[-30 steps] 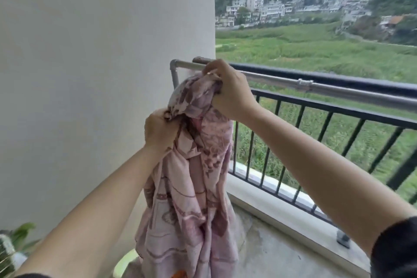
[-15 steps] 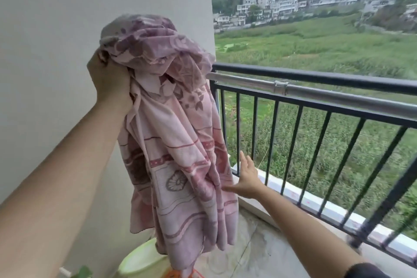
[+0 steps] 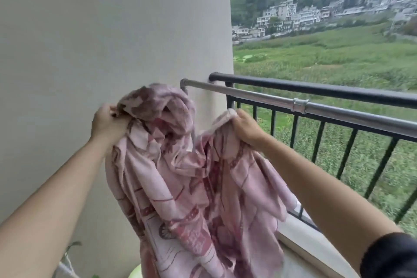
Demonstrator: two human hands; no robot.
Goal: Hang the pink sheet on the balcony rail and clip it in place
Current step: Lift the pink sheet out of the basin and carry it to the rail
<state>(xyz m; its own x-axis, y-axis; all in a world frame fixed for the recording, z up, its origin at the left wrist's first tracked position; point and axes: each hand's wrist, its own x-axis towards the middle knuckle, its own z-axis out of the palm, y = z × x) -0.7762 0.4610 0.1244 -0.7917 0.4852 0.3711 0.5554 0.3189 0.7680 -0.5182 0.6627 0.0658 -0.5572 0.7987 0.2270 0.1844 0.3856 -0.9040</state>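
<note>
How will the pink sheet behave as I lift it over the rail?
Probably floppy: the pink sheet sags in folds between left hand and right hand. Likely bulky, hanging bunched. It may slide on the smooth metal rail.

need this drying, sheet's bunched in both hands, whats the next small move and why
Probably lift the right hand and carry its edge over the silver rail: the pink sheet hangs bunched between it and the left hand, not yet draped.
</note>
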